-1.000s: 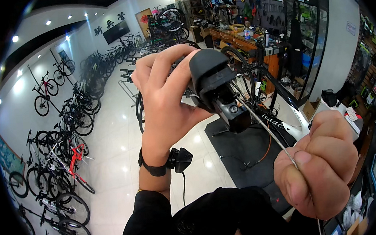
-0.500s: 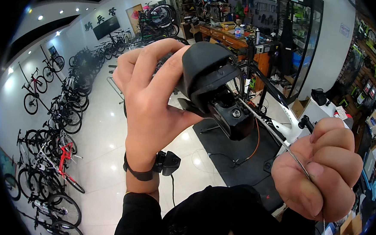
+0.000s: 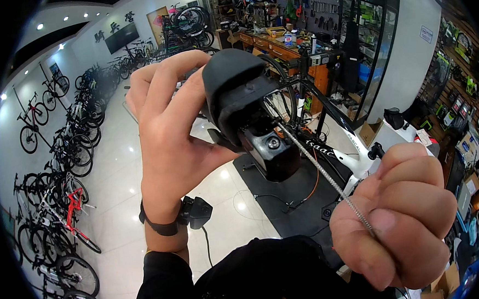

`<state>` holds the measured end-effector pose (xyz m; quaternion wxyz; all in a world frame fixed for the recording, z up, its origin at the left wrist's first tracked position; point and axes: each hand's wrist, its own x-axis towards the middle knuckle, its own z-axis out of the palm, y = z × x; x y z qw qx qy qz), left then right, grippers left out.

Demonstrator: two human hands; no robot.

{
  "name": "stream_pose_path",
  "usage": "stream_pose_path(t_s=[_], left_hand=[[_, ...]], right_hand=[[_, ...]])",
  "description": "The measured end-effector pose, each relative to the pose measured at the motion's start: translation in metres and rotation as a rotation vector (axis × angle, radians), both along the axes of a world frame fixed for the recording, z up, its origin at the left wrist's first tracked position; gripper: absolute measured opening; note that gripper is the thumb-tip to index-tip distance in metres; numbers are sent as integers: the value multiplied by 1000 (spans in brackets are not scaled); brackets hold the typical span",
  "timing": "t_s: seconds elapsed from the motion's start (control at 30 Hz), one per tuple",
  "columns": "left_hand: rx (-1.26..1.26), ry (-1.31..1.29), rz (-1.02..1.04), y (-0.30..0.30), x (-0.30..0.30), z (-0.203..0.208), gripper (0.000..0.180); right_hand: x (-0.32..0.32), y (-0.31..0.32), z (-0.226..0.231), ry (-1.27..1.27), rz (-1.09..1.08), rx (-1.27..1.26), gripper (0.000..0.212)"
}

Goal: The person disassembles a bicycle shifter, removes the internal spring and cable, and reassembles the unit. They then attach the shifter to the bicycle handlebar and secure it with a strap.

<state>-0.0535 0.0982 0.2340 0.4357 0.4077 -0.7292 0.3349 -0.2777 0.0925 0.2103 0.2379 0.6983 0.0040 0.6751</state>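
My left hand [image 3: 164, 132] is wrapped round a black bicycle brake-shift lever [image 3: 230, 81], holding it up in front of me. Its lower end faces me and has a small recessed screw. A thin braided metal cable [image 3: 326, 177] comes out of an opening in the lever beside that screw and slants down to the right. My right hand [image 3: 397, 216] is closed in a fist, pinching the cable between thumb and forefinger. Between the two hands the cable looks straight. The fist hides where it runs beyond the grip.
Behind the cable is a white and black bicycle frame [image 3: 358, 167] over a dark mat [image 3: 278, 207]. A wooden workbench [image 3: 277, 51] and a glass cabinet [image 3: 373, 48] stand at the back. Rows of bicycles [image 3: 83, 148] line the left. A strapped black device [image 3: 195, 211] sits on my left wrist.
The view has shifted a little. Both hands and the lever sit slightly further left in it, and the lever has turned slightly. A bit more cable shows between the hands, now straighter.
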Motion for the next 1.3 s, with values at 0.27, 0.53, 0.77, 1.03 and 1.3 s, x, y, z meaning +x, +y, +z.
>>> stream_pose_path(t_s=[0.27, 0.53, 0.77, 1.03, 1.3], left_hand=[[-10, -37, -25, -3, -2, 3, 55], [-62, -60, -38, -8, -3, 2, 41], [-60, -61, -39, -11, -9, 3, 42], [-29, -26, -30, -12, -13, 1, 39], [-3, 6, -86, -20, -9, -5, 55]], right_hand=[[-28, 17, 37, 593, -115, 259, 56], [-19, 4, 37, 532, -131, 191, 51], [-24, -2, 32, 473, -108, 223, 51], [-23, 5, 36, 568, -217, 233, 49], [-10, -8, 23, 407, -96, 107, 45]])
